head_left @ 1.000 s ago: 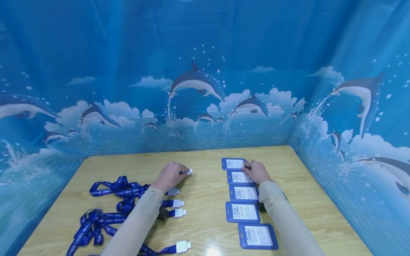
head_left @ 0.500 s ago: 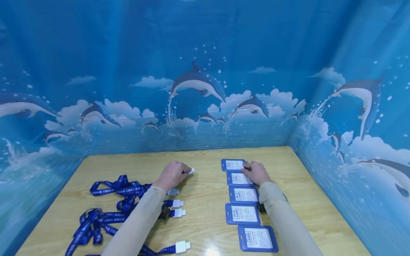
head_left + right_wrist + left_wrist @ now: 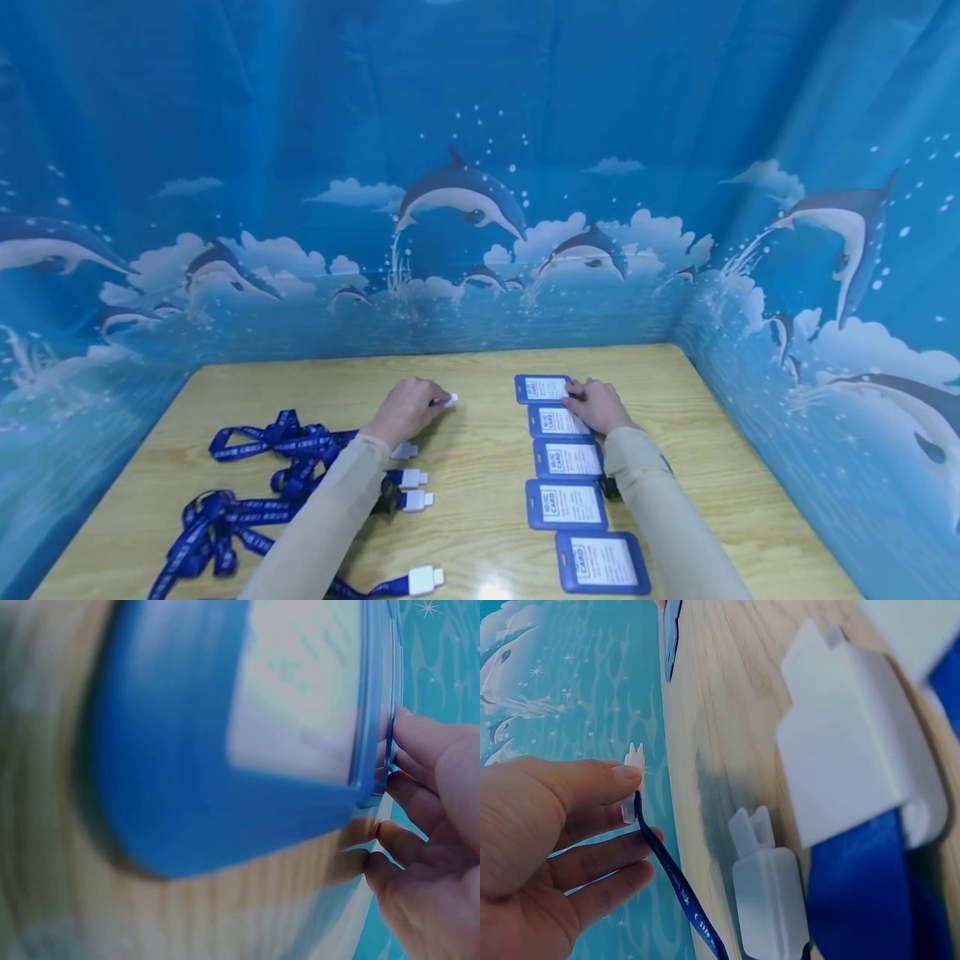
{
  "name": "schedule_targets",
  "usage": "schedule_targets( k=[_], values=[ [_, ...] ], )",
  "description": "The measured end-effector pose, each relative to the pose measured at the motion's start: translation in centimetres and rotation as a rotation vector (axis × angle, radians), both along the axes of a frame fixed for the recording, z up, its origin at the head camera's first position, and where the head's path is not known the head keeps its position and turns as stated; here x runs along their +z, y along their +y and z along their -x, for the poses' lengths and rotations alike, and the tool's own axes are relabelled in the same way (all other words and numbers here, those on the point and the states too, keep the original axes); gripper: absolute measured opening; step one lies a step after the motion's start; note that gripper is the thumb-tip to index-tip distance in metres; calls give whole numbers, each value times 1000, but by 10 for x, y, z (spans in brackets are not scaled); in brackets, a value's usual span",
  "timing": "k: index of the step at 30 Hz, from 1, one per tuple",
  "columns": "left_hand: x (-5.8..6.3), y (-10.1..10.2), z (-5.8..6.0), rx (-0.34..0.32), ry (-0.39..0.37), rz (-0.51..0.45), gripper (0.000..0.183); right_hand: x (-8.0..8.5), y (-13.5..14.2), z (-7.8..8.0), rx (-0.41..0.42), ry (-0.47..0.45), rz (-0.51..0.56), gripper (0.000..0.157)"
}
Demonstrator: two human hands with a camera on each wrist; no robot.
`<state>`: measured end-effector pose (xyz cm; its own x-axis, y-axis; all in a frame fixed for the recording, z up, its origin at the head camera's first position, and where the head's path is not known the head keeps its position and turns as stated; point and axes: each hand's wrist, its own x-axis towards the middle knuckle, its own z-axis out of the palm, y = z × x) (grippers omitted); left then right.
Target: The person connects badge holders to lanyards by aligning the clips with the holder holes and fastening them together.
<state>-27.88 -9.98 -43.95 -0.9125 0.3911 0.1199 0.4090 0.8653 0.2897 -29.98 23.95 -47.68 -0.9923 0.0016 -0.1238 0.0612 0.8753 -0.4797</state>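
Note:
With thumb and fingers, my left hand [image 3: 408,408] pinches the small white plastic clip [image 3: 452,400] of a blue lanyard, near the middle of the table. The left wrist view shows the clip's pronged end pointing past the thumb, and the lanyard strap [image 3: 676,881] trailing down from the hand [image 3: 547,832]. My right hand [image 3: 598,406] holds the right edge of the farthest blue badge holder [image 3: 542,389], which has a white card inside. Up close, thumb and fingertips of the right hand [image 3: 450,799] meet at that holder's edge, behind a nearer holder [image 3: 187,780].
Several more badge holders [image 3: 567,504] lie in a column toward me, under and beside the right forearm. Blue lanyards [image 3: 281,446] lie bunched on the left, their white clips [image 3: 426,580] pointing right. A blue dolphin-print curtain [image 3: 465,308] borders the wooden table [image 3: 487,483].
My left hand has shifted slightly to the right with the white clip. The right hand stays at the farthest badge holder, and the other holders and lanyards lie as before.

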Motion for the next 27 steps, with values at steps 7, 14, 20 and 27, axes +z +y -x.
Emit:
schedule_targets(
  k=[7, 14, 20, 27],
  values=[
    [-1, 5, 2, 4, -7, 14, 18, 1, 0, -2, 0, 17, 0, 48],
    [-1, 7, 3, -4, -7, 17, 18, 1, -2, -1, 15, 40, 1, 47],
    [0, 9, 4, -5, -22, 24, 19, 1, -3, -1, 2, 34, 7, 46],
    [-1, 11, 5, -13, -22, 29, 19, 0, -4, -2, -2, 36, 11, 47]
  ],
)
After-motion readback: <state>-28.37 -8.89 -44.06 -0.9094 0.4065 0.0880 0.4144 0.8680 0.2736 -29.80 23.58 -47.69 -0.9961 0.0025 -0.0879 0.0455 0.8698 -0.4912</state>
